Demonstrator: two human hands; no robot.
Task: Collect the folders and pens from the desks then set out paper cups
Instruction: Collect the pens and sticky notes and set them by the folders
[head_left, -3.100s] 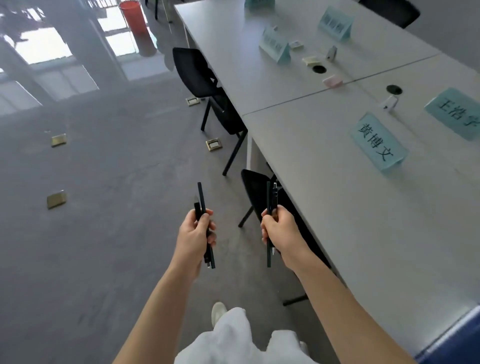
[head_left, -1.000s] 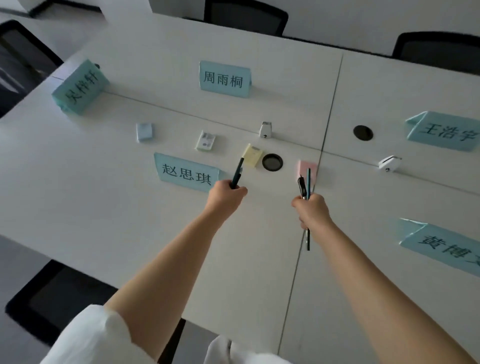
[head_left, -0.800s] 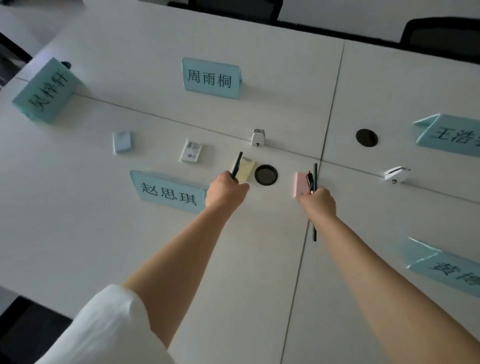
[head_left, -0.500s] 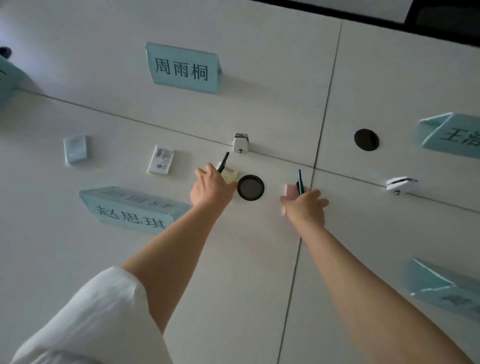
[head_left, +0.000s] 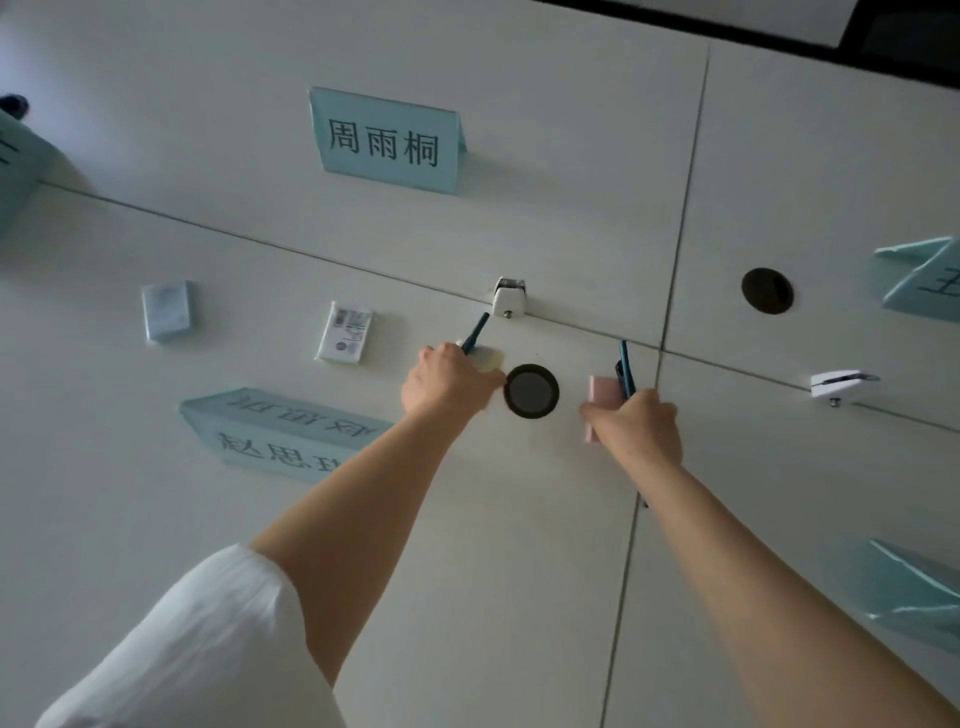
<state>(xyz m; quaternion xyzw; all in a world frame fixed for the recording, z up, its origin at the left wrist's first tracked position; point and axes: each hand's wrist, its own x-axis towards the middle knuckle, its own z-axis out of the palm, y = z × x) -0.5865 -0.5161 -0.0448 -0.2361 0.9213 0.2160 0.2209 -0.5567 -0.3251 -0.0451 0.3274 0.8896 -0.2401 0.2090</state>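
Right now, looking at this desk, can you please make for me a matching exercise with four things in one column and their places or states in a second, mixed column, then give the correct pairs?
Things:
1. yellow pad
2. pink pad
3. round cable hole
4. card pack with barcode

Places or states:
A. on the desk between the two hands
B. partly under the left hand, which holds a pen
C. lying apart, left of the left hand
D. at the right hand, which holds pens

Pairs: 1-B, 2-D, 3-A, 4-C
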